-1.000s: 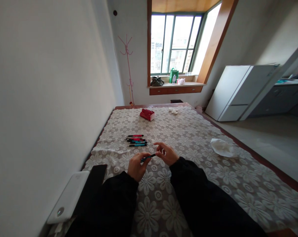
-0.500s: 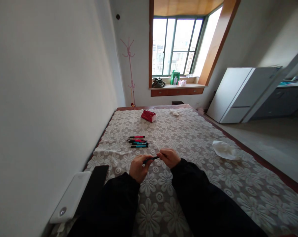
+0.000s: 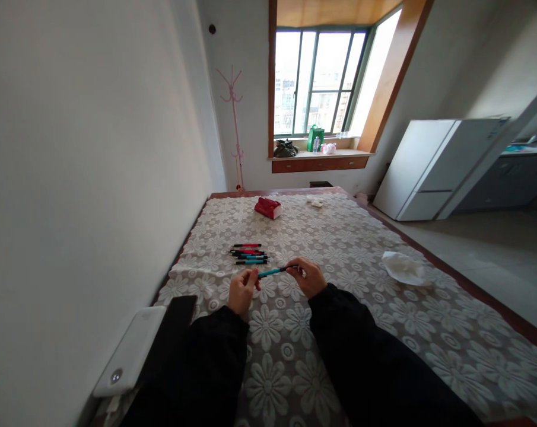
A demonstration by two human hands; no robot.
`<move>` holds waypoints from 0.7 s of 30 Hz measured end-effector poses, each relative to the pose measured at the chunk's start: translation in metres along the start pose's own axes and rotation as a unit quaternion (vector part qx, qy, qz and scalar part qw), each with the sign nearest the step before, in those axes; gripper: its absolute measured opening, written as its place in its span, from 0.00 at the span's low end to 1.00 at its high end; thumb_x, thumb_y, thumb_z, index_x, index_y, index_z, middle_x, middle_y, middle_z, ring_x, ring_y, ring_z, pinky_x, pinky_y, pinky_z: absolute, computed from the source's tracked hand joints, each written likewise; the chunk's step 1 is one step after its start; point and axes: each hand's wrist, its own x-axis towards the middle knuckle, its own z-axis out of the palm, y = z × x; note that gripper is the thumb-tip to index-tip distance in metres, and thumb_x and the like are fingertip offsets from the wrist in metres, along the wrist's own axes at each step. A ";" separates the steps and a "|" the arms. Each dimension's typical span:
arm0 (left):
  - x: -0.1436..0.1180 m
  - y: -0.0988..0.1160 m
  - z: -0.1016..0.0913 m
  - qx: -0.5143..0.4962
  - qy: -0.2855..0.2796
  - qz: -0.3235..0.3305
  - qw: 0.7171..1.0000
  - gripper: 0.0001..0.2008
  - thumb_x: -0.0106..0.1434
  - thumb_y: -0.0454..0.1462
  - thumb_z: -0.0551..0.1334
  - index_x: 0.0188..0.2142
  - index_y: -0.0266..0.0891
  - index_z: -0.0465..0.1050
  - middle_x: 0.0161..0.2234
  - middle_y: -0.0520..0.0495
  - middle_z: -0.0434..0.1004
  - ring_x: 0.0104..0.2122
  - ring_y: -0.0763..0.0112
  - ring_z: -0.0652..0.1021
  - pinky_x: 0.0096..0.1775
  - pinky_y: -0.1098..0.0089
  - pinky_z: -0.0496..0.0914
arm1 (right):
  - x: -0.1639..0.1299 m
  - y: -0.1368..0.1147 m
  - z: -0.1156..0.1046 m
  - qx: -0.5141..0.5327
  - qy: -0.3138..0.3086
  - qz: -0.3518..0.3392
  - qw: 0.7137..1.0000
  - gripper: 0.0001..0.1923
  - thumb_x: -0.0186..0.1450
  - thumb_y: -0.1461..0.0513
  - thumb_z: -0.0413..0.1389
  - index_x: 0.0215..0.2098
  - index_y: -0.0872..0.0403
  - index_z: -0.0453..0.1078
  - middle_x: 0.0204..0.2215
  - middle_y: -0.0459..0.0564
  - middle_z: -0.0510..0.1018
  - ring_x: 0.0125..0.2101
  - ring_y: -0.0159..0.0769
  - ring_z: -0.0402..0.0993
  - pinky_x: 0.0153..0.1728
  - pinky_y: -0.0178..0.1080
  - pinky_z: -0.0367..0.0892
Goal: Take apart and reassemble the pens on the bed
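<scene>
Plainly, we found the blue pen (image 3: 270,273) held just above the floral tablecloth (image 3: 339,249), lying nearly level between the two hands, near the front of the table and just on the near side of the row of pens (image 3: 249,254). We judged that handling a slim pen by its two ends goes best with a light fingertip pinch at each end, the barrel kept straight so that neither end slips or twists out. The left hand (image 3: 241,292) had its fingers curled in narrow, thumb and forefinger closed on the pen's left end. The right hand (image 3: 310,276) pinched the dark tip at the right end, the remaining fingers folded under. Both forearms, in black sleeves (image 3: 366,356), came forward low over the cloth and converged on the pen, wrists close to the surface. Further out we noted a crumpled white tissue (image 3: 403,268) well to the right, a red box (image 3: 267,207) toward the far edge, and a white device (image 3: 132,353) at the near left beside the wall.
</scene>
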 end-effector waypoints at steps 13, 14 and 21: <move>0.003 0.000 0.002 -0.165 0.040 -0.004 0.986 0.18 0.56 0.49 0.64 0.35 0.36 0.69 0.26 0.49 0.75 0.20 0.77 0.70 0.23 0.76 0.65 | -0.006 0.015 0.012 -0.038 -0.002 -0.017 0.999 0.12 0.66 0.55 0.52 0.32 0.54 0.71 0.24 0.46 0.71 0.24 0.31 0.66 0.28 0.33 0.62; 0.003 0.001 0.002 -0.171 0.042 -0.011 0.984 0.19 0.56 0.50 0.64 0.32 0.35 0.69 0.25 0.50 0.74 0.19 0.78 0.69 0.22 0.76 0.65 | -0.006 0.015 0.013 -0.030 0.007 -0.023 0.999 0.10 0.65 0.56 0.54 0.34 0.54 0.71 0.25 0.47 0.72 0.24 0.31 0.66 0.28 0.33 0.63; 0.003 0.005 0.001 -0.156 0.073 -0.003 0.985 0.19 0.55 0.50 0.65 0.33 0.35 0.72 0.25 0.50 0.75 0.21 0.76 0.71 0.22 0.75 0.67 | -0.007 0.013 0.012 -0.073 0.004 -0.113 0.991 0.07 0.66 0.58 0.54 0.35 0.53 0.72 0.27 0.49 0.75 0.30 0.35 0.69 0.33 0.36 0.65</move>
